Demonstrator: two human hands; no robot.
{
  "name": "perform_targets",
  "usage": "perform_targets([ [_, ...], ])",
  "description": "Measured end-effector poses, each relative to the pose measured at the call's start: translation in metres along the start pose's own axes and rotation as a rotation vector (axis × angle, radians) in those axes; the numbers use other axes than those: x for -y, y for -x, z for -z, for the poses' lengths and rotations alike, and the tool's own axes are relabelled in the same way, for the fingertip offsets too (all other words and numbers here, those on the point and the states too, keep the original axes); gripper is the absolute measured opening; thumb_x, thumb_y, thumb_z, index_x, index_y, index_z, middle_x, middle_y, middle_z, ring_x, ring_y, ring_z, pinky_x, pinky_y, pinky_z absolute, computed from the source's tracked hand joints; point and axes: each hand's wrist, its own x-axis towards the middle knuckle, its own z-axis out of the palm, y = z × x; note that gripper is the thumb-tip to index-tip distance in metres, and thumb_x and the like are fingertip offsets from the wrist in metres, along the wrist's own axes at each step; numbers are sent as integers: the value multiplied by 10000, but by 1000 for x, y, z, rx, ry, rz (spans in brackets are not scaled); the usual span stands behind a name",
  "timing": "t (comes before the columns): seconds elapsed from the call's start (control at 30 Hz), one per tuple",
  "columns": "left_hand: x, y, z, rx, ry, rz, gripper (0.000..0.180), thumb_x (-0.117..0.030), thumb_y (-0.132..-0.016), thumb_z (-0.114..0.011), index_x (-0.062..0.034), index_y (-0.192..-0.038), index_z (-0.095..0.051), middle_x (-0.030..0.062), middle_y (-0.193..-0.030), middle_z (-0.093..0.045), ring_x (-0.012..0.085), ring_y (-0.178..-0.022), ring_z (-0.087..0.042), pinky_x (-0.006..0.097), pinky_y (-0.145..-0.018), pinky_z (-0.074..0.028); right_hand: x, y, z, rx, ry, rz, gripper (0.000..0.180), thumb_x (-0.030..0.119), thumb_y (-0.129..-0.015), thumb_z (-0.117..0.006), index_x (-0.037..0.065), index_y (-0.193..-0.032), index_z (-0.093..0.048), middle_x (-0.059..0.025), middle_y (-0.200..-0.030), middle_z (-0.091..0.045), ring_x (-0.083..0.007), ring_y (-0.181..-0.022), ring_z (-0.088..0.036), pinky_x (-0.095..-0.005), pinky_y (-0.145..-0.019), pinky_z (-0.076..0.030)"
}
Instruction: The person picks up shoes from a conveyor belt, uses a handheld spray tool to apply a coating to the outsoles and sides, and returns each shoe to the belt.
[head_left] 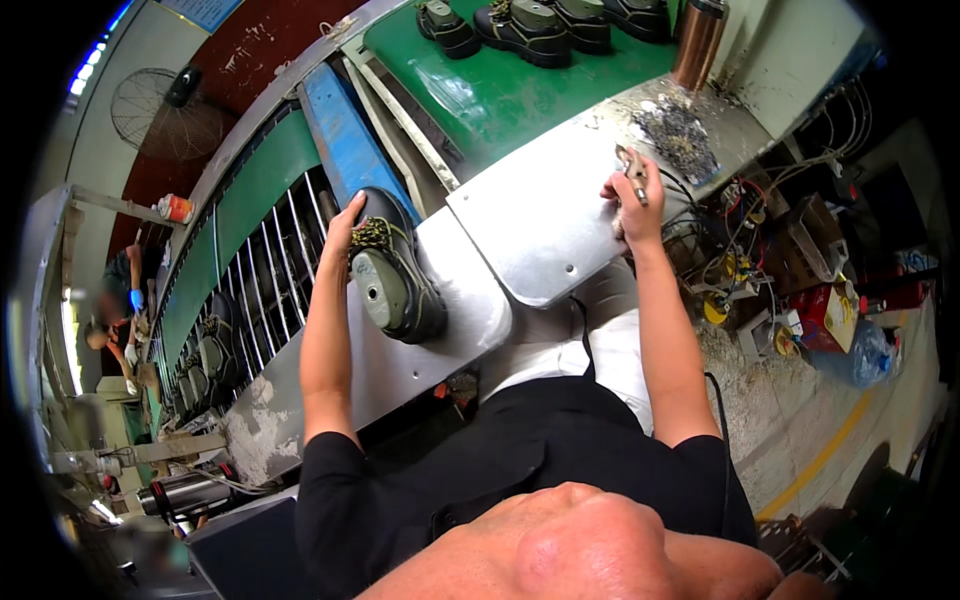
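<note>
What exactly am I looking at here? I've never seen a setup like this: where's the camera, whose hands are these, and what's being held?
This one picture comes from a wide fisheye camera on a person's head, looking down, so straight edges bend near the rim. There's no robot: the person works bare-handed. The left hand is against the side of a black shoe; most of its fingers are hidden. The right hand grips a small metal tool, its exact kind unclear, above the metal worktop. Farther off, more shoes stand on a green surface, with a copper-coloured flask and dark scraps to the right.
</note>
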Motion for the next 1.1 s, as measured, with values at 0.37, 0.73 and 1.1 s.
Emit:
perform_targets([
  [0.37,-100,183,-53,9,-162,-1339,732,-304,-685,-787,46,-1264,-505,144,-1099,-632,200,-948,-646,314,-855,-525,10,-8,0,-532,-163,-8,364,84,-902,-605,72,-1242,-477,-89,-838,-654,-187,-739,-638,-317,-686,-534],
  [0.73,-108,168,-70,-29,-287,-1156,722,-431,-712,-794,12,-1231,-557,111,-1084,-616,177,-970,-621,291,-870,-487,54,90,-53,432,-120,-149,451,107,-920,-527,-77,-1317,-420,-73,-708,-546,-148,-605,-541,-288,-589,-483],
  [1.1,-120,148,-74,52,-201,-1120,602,-294,-724,-803,13,-1192,-581,110,-1064,-654,179,-955,-648,295,-864,-511,107,67,-161,697,-109,260,394,10,-859,-604,-12,-1243,-517,-41,-817,-579,-69,-625,-525,-218,-577,-421],
])
